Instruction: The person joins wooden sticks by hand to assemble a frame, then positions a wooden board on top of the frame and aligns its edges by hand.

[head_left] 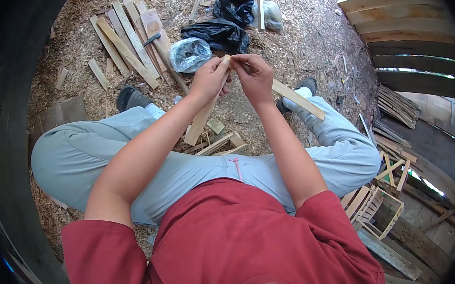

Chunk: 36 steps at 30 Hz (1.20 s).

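Left hand (209,82) curls round a wood strip (199,125) slanting toward seven o'clock, seemingly steadying it; right hand (255,76) pinches near its far end, contents unclear.

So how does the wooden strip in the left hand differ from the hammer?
The wooden strip is gripped by the left hand; the hammer rests unheld beside the clear bag. The strip is flat and plain, while the hammer has a dark head across its handle. The strip looks paler than the hammer's handle. Both are long and narrow.
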Each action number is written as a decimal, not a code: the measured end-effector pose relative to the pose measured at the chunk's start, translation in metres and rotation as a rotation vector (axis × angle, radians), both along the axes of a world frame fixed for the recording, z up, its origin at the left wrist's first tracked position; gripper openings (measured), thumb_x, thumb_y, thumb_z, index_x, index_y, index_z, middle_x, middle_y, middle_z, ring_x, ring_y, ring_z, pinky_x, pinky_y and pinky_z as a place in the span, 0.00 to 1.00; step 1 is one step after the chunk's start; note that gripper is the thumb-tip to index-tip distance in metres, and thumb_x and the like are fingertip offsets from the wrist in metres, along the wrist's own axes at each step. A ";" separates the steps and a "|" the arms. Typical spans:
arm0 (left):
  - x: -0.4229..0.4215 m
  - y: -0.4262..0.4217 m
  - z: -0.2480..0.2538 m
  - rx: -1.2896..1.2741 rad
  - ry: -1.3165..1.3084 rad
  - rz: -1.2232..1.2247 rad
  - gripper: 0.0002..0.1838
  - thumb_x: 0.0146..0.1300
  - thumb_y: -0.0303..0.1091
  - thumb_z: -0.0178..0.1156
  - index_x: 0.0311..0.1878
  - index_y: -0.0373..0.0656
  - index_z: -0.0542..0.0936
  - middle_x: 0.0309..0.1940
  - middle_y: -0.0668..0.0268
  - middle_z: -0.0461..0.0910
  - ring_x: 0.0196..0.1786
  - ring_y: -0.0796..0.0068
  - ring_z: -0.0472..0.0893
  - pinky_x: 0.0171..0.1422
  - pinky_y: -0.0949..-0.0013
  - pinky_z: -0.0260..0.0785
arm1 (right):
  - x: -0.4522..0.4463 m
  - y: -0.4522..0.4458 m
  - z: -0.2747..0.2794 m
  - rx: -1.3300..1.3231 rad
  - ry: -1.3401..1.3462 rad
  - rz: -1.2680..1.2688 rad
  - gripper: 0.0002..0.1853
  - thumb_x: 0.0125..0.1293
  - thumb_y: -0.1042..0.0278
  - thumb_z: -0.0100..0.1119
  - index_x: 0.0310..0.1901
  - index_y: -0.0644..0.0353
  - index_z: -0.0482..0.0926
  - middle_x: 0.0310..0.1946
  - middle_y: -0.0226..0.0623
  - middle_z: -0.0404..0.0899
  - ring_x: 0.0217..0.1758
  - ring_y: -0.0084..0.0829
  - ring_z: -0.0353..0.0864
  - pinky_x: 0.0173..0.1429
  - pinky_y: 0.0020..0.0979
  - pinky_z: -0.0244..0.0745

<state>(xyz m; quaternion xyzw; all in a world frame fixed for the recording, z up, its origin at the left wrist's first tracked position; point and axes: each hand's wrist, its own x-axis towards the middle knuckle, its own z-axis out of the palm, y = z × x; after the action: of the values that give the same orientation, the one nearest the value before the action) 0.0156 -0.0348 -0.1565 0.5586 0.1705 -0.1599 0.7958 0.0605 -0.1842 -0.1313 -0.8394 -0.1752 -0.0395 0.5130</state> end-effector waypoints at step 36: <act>0.002 -0.012 -0.012 0.423 -0.237 0.269 0.10 0.77 0.34 0.63 0.56 0.46 0.76 0.41 0.62 0.77 0.36 0.73 0.81 0.42 0.68 0.78 | 0.007 -0.002 -0.001 -0.056 -0.195 0.085 0.09 0.64 0.80 0.76 0.45 0.59 0.92 0.41 0.37 0.92 0.46 0.32 0.91 0.50 0.31 0.84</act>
<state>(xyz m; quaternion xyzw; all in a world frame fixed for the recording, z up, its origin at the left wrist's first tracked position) 0.0172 -0.0467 -0.1682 0.6993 0.1786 0.0527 0.6902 0.0672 -0.1866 -0.1328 -0.8374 -0.2609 -0.0944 0.4709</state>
